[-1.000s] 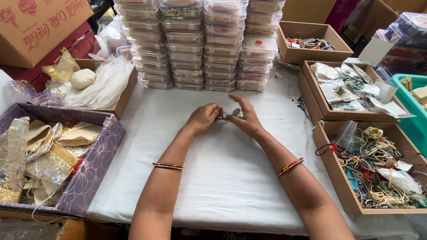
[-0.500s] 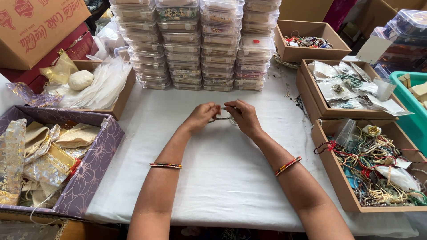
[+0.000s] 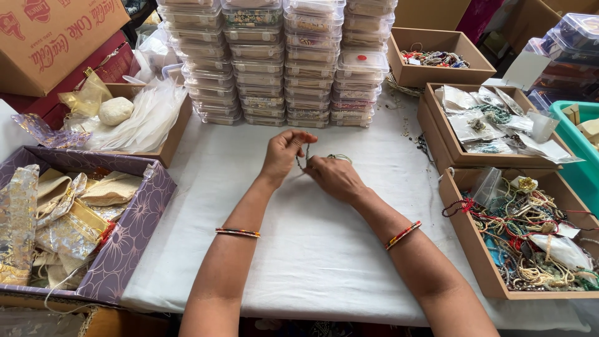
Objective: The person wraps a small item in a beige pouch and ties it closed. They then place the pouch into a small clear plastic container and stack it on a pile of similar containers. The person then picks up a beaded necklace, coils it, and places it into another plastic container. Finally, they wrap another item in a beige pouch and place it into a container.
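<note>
Head view looks straight down on both hands meeting over a white cloth (image 3: 324, 249) that covers the table. Left hand (image 3: 284, 156) is raised a bit, fingers curled in and pinched on one end of a thin beaded strand (image 3: 304, 156), greenish, really small so details are hard to make out. Right hand (image 3: 336, 176) sits lower, just beside it, fingers also closed in a pinch on the same strand, with a little loop of it poking out past the knuckles. Each forearm has a thin striped bangle. Right behind the hands there's a wall of clear plastic boxes (image 3: 284, 62), flat and lidded, stacked in four tall columns, one with a red dot on top. Off to the person's right are open brown cardboard trays (image 3: 465, 243), the nearest a tangled heap of bead necklaces, the next holding small clear packets. On the left, a purple floral box (image 3: 134, 237) full of shiny gold and cream fabric pouches, and behind it a tray of crinkly clear bags (image 3: 146, 118).
</note>
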